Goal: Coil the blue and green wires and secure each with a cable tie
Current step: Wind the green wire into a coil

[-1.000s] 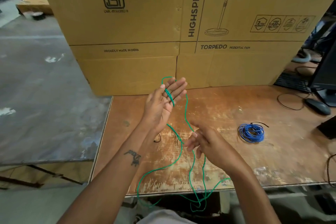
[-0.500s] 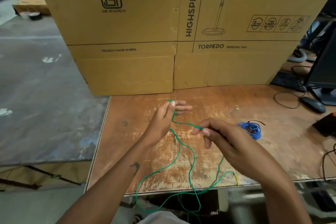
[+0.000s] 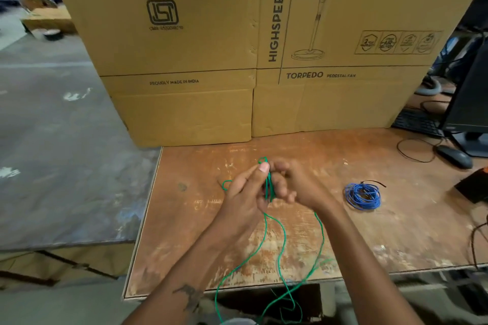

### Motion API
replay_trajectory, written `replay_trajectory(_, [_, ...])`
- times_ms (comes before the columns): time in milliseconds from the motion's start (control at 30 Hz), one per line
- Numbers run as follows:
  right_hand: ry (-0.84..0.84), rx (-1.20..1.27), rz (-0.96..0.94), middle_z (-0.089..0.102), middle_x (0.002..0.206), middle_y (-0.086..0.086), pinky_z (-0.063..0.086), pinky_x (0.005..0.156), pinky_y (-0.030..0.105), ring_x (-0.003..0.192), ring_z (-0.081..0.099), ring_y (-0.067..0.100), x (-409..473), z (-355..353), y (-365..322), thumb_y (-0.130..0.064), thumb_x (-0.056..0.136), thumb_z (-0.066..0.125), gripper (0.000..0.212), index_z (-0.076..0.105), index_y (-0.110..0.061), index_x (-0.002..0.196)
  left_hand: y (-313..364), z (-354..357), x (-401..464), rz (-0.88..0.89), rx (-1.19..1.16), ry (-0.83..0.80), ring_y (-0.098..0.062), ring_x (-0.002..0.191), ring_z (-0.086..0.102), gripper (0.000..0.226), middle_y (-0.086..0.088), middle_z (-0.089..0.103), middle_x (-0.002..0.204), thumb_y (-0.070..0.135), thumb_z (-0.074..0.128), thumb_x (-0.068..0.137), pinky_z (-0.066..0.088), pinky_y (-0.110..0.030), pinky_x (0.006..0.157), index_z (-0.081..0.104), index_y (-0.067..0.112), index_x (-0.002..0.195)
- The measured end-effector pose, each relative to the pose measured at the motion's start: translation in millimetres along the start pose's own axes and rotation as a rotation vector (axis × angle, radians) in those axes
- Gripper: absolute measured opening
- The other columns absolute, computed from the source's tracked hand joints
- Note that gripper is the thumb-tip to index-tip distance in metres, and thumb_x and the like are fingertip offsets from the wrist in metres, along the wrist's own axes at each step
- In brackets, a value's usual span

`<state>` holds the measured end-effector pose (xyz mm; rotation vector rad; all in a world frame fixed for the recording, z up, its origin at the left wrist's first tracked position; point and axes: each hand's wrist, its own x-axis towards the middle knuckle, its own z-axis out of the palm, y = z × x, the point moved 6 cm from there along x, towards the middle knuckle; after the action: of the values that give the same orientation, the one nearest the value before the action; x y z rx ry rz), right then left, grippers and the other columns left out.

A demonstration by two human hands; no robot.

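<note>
Hands [image 3: 244,187] now together, green wire [image 3: 270,187] between.

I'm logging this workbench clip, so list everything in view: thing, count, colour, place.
green wire: one, green, part bunched between both hands, loose loops trailing over the table's near edge
blue wire: one, blue, coiled on the table right of the hands, a black tie at its top
table: one, worn brown wood, under the hands
cardboard boxes: at least two, tan, at the table's far edge, printed HIGHSPEED and TORPEDO
mouse: one, black, far right on the table
keyboard: one, black, far right
monitor: one, black, right edge, partly cut off
left hand: gripping the green bundle, thumb on top
right hand: fingers curled at the bundle
</note>
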<state>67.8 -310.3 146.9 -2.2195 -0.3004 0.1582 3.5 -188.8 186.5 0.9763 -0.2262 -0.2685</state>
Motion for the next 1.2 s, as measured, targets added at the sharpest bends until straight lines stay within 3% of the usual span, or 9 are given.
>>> replay_trajectory(133, [-0.043,0.019,-0.066,0.074,0.087,-0.012,0.051,0.074,0.031,0.076,0.067,0.007,-57.0,35.7,-5.0,-0.024,0.112,0.053,0.03,0.067,-0.051,0.115,22.9,-20.5,15.7,-0.073,-0.09,0.032,-0.02,0.081,0.075,0.031,-0.007,0.076,0.092,0.019,0.043,0.106,0.06,-0.033,0.083,0.067,0.004,0.119])
replay_trajectory(233, [0.073,0.301,-0.023,0.066,0.078,-0.009,0.042,0.063,0.023,0.067,0.058,0.007,-67.4,39.6,-5.2,-0.023,0.114,0.049,0.029,0.068,-0.038,0.132,28.2,-34.3,21.1,-0.198,-0.098,0.028,-0.014,0.066,0.067,0.028,-0.003,0.069,0.082,0.016,0.044,0.107,0.061,-0.031,0.075,0.066,0.002,0.115])
replay_trajectory(333, [0.294,0.758,0.136,0.057,0.076,-0.003,0.032,0.053,0.016,0.054,0.041,0.001,-55.1,27.7,14.3,-0.009,0.113,0.047,0.027,0.069,-0.022,0.111,21.4,-35.1,16.1,-0.294,-0.043,-0.041,-0.015,0.062,0.064,0.025,-0.004,0.063,0.075,0.02,0.05,0.102,0.06,-0.031,0.071,0.068,0.003,0.1])
replay_trajectory(433, [0.208,1.206,0.099,0.053,0.079,0.003,0.029,0.052,0.025,0.057,0.039,0.009,-40.2,8.9,12.1,-0.02,0.093,0.066,0.006,0.061,-0.016,0.094,6.5,-39.4,15.7,-0.266,0.184,-0.074,-0.028,0.092,0.076,0.029,-0.02,0.075,0.097,0.017,0.045,0.107,0.06,-0.031,0.086,0.066,-0.003,0.104])
replay_trajectory(600, [0.119,1.014,-0.059,0.036,0.054,0.004,0.023,0.053,0.033,0.049,0.031,0.017,-45.1,-20.6,-1.5,-0.068,0.092,0.063,0.062,0.067,-0.006,0.085,-1.5,-54.2,19.4,-0.216,0.271,-0.124,-0.03,0.133,0.062,0.039,-0.018,0.067,0.137,0.015,0.039,0.112,0.046,-0.036,0.115,0.062,-0.009,0.132])
replay_trajectory(733, [0.179,0.552,-0.009,0.036,0.056,0.001,0.027,0.054,0.026,0.052,0.031,0.012,-55.5,-29.0,14.8,-0.04,0.109,0.06,0.044,0.074,-0.009,0.081,0.2,-67.0,31.4,-0.183,0.023,-0.02,-0.033,0.136,0.059,0.041,-0.023,0.062,0.143,0.011,0.038,0.111,0.043,-0.044,0.118,0.05,-0.019,0.137])
replay_trajectory(833, [-0.004,0.296,0.131,0.066,0.077,0.002,0.036,0.053,0.023,0.055,0.046,0.009,-50.5,-16.7,25.4,-0.015,0.111,0.056,0.025,0.078,-0.027,0.111,1.3,-74.0,39.5,-0.228,-0.234,0.113,-0.025,0.104,0.076,0.035,-0.025,0.071,0.124,0.01,0.041,0.108,0.06,-0.036,0.098,0.063,-0.012,0.124])
replay_trajectory(967, [-0.161,0.641,0.29,0.07,0.136,0.005,0.045,0.048,0.027,0.065,0.064,0.023,-39.4,18.2,19.2,-0.044,0.105,0.06,0.051,0.048,-0.037,0.153,-1.0,-62.7,40.0,-0.378,-0.322,0.043,-0.005,0.049,0.049,0.032,0.001,0.055,0.077,0.022,0.048,0.103,0.053,-0.024,0.058,0.074,0.004,0.106])
replay_trajectory(1200, [-0.003,1.072,0.24,0.053,0.071,0.001,0.038,0.04,0.021,0.047,0.046,0.01,-14.5,26.7,0.1,-0.035,0.1,0.061,0.036,0.068,-0.011,0.125,-8.4,-48.3,23.9,-0.511,0.021,-0.292,-0.03,0.099,0.074,0.044,-0.018,0.072,0.106,0.023,0.041,0.109,0.06,-0.037,0.089,0.066,-0.007,0.129])
